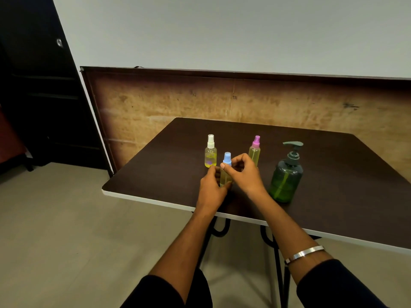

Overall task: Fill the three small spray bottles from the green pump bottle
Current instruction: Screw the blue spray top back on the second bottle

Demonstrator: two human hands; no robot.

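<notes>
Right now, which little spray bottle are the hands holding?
The blue-capped spray bottle, nearest the table's front edge. The left hand grips its body and the right hand pinches its cap. The white-capped bottle and pink-capped bottle stand untouched behind.

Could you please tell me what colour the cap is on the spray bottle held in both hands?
Light blue cap, seen best in the head view.

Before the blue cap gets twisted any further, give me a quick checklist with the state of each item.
1. Left hand holds the blue-capped bottle body: ok.
2. Right hand fingers on the blue cap: ok.
3. Bottle upright on the table: ok.
4. White-capped bottle and pink-capped bottle standing apart from the hands: ok.
5. Green pump bottle upright, within reach: ok.
6. Cap tight or loose: cannot tell.
</notes>
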